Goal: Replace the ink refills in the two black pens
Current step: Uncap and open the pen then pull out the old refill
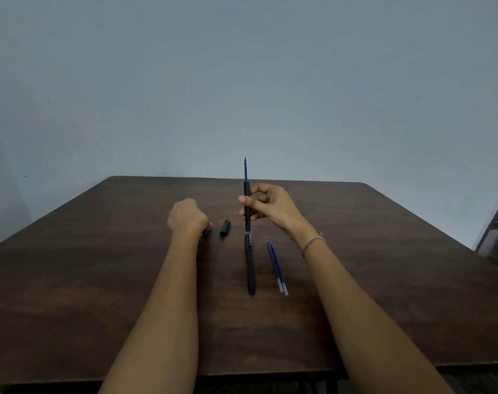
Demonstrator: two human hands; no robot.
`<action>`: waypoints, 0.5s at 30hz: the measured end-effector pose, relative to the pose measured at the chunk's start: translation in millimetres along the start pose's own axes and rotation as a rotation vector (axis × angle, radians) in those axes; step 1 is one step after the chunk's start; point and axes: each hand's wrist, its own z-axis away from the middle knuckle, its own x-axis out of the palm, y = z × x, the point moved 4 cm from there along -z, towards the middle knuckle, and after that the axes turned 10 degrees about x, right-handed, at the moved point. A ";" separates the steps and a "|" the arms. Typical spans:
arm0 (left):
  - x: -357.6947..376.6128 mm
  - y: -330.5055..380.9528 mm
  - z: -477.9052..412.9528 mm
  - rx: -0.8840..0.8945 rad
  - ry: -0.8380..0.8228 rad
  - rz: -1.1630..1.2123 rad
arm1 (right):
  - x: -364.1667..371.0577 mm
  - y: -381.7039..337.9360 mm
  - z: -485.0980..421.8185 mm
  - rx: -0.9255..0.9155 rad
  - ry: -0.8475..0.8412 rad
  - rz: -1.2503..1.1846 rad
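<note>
Fingers [259, 189] of right hand [270, 207] pinch upright pen barrel [246, 191]; left hand [186, 217] grips blue piece [205, 233].

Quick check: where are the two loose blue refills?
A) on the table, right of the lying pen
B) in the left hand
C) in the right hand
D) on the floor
A: both refills lie side by side on the table, just right of the lying pen.
</note>
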 end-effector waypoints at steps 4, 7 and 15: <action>-3.9 0.1 2.3 -0.030 0.061 -0.059 | -0.5 0.5 -0.4 0.001 0.001 -0.008; -12.8 0.0 4.6 -0.042 0.236 -0.003 | -1.0 0.4 -0.7 -0.002 0.003 -0.002; -19.9 32.9 8.1 0.335 0.125 1.010 | -1.2 2.4 -0.4 0.036 0.011 -0.021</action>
